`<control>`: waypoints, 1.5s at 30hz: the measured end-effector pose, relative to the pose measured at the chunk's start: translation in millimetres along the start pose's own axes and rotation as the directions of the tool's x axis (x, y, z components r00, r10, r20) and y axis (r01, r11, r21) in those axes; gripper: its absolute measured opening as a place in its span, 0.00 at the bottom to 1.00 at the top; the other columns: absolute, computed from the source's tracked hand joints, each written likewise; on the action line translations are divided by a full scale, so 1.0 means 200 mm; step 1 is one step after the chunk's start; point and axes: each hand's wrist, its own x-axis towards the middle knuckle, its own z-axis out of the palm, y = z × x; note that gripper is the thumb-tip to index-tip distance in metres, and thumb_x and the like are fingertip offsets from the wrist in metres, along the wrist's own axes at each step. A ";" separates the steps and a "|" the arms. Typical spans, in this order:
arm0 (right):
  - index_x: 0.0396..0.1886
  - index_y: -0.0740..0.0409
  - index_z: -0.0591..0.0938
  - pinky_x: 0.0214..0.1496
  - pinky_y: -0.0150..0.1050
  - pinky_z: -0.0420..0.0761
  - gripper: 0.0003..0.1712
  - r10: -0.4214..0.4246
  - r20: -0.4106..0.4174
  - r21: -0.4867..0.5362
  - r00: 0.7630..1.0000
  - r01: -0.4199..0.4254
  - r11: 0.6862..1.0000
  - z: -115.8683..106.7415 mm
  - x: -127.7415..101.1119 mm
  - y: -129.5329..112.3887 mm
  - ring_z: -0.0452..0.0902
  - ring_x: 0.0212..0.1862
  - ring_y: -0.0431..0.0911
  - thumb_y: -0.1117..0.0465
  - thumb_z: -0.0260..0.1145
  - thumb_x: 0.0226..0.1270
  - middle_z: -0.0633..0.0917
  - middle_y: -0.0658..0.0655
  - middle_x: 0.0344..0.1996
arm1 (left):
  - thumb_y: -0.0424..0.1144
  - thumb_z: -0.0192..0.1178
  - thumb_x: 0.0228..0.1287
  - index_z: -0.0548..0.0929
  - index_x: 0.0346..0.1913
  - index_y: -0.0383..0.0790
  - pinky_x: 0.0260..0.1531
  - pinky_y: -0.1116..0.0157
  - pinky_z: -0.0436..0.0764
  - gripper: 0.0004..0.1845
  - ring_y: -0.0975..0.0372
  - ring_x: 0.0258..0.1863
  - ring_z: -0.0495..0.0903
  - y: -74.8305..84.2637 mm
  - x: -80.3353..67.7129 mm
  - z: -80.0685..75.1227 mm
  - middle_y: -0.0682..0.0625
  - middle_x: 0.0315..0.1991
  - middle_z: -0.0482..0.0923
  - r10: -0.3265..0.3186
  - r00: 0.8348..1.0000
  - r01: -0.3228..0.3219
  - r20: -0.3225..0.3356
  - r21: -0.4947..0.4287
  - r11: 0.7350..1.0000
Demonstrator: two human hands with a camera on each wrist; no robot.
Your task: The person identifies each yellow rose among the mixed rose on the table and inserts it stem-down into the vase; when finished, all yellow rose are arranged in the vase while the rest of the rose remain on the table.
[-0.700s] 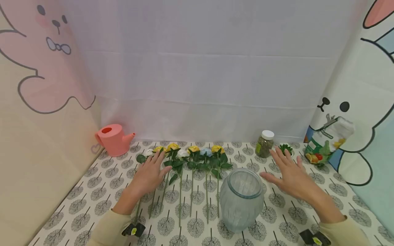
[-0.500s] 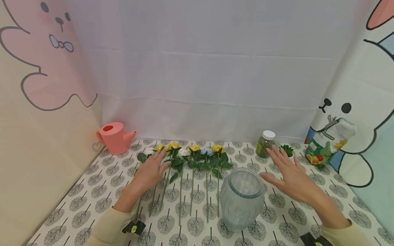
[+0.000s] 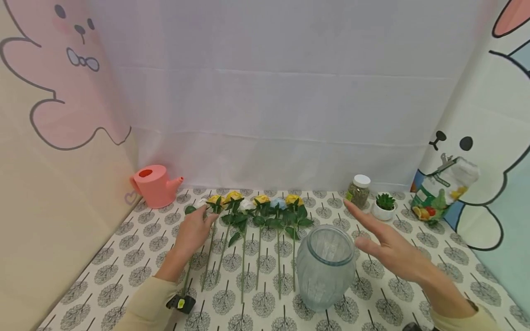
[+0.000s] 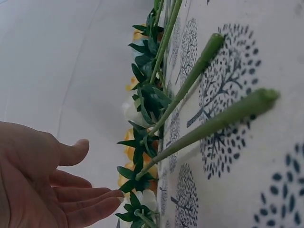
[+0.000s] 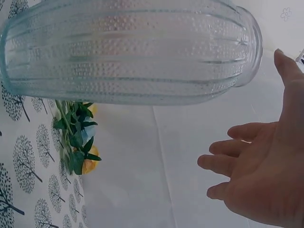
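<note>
My left hand [image 3: 192, 233] hovers over the left end of a row of roses, its thumb apart from loosely bent fingers. In the left wrist view, its fingertips are right beside a white rose [image 4: 146, 199] and a yellow rose [image 4: 127, 179]. Several yellow, white and pale blue roses lie side by side, blooms away from me and green stems toward me. A ribbed, clear bluish glass vase [image 3: 325, 280] stands upright to their right. Just right of its rim, my right hand [image 3: 393, 252] is held in the air with fingers extended, holding nothing; the right wrist view shows its thumb near the vase's mouth.
A pink watering can [image 3: 154, 191] stands at the back left. At the back right are a white-capped jar [image 3: 359, 191], a small potted succulent [image 3: 384, 208] and a clipped bag with vegetable pictures [image 3: 440, 193]. Cloth walls enclose the tree-patterned tablecloth [image 3: 136, 257].
My left hand has drawn slightly back and left, its fingers bending down toward the roses. My right hand has turned and dropped a little, uncovering the succulent.
</note>
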 end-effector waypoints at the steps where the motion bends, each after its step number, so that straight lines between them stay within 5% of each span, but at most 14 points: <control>1: 0.82 0.40 0.50 0.60 0.83 0.52 0.40 -0.015 0.013 0.012 1.000 0.014 1.000 0.01 0.00 0.00 0.47 0.75 0.69 0.59 0.56 0.78 0.53 0.53 0.79 | 0.44 0.55 0.77 0.65 0.70 0.22 0.52 0.42 0.79 0.31 0.38 0.52 0.79 -0.01 0.00 0.00 0.28 0.60 0.74 -0.005 1.000 0.005 -0.005 0.002 1.000; 5: 0.82 0.44 0.50 0.61 0.81 0.55 0.43 -0.073 0.057 0.052 0.996 0.070 0.996 0.04 0.00 0.01 0.48 0.77 0.52 0.51 0.61 0.76 0.53 0.50 0.79 | 0.41 0.60 0.73 0.67 0.69 0.23 0.40 0.47 0.83 0.31 0.44 0.40 0.82 -0.04 0.02 0.02 0.31 0.54 0.79 -0.015 1.000 0.015 0.003 -0.010 1.000; 9: 0.82 0.46 0.52 0.60 0.80 0.59 0.46 -0.095 0.098 0.127 0.991 0.082 0.988 0.07 0.00 0.03 0.49 0.75 0.38 0.51 0.66 0.72 0.56 0.51 0.79 | 0.40 0.62 0.72 0.68 0.68 0.24 0.39 0.49 0.85 0.30 0.44 0.40 0.84 -0.06 0.02 0.04 0.30 0.55 0.78 -0.027 0.998 0.030 0.057 -0.043 0.999; 15: 0.81 0.48 0.56 0.61 0.77 0.63 0.49 -0.107 0.129 0.208 0.986 0.078 0.975 0.09 0.01 0.03 0.53 0.75 0.38 0.60 0.71 0.65 0.59 0.51 0.78 | 0.38 0.63 0.70 0.68 0.68 0.23 0.33 0.56 0.86 0.31 0.52 0.34 0.85 -0.09 0.03 0.08 0.30 0.53 0.79 -0.062 0.990 0.077 0.128 -0.114 0.991; 22: 0.78 0.55 0.61 0.67 0.38 0.71 0.45 -0.136 0.182 0.392 0.974 0.055 0.918 0.09 0.03 0.06 0.59 0.74 0.42 0.70 0.69 0.64 0.60 0.57 0.77 | 0.40 0.61 0.72 0.68 0.66 0.19 0.33 0.60 0.86 0.31 0.58 0.30 0.84 -0.13 0.08 0.11 0.28 0.53 0.79 -0.102 0.972 0.144 0.210 -0.192 0.971; 32: 0.78 0.59 0.61 0.66 0.43 0.74 0.43 -0.141 0.184 0.495 0.973 0.032 0.868 0.12 0.03 0.08 0.62 0.73 0.46 0.70 0.69 0.65 0.61 0.59 0.76 | 0.36 0.64 0.69 0.74 0.61 0.19 0.33 0.61 0.87 0.26 0.57 0.31 0.85 -0.16 0.09 0.12 0.31 0.48 0.81 -0.126 0.972 0.168 0.200 -0.209 0.963; 37: 0.78 0.57 0.61 0.65 0.42 0.75 0.44 -0.134 0.172 0.454 0.976 0.042 0.890 0.12 0.03 0.07 0.64 0.72 0.46 0.71 0.69 0.64 0.63 0.58 0.76 | 0.30 0.62 0.69 0.74 0.62 0.19 0.34 0.62 0.87 0.23 0.58 0.30 0.85 -0.16 0.09 0.13 0.37 0.43 0.83 -0.152 0.964 0.215 0.217 -0.303 0.928; 45: 0.78 0.55 0.61 0.64 0.41 0.75 0.45 -0.135 0.163 0.415 0.977 0.056 0.908 0.12 0.04 0.06 0.66 0.71 0.45 0.72 0.69 0.64 0.62 0.64 0.75 | 0.23 0.60 0.66 0.71 0.63 0.18 0.29 0.61 0.86 0.24 0.55 0.26 0.82 -0.15 0.08 0.11 0.35 0.39 0.81 -0.177 0.959 0.266 0.223 -0.479 0.837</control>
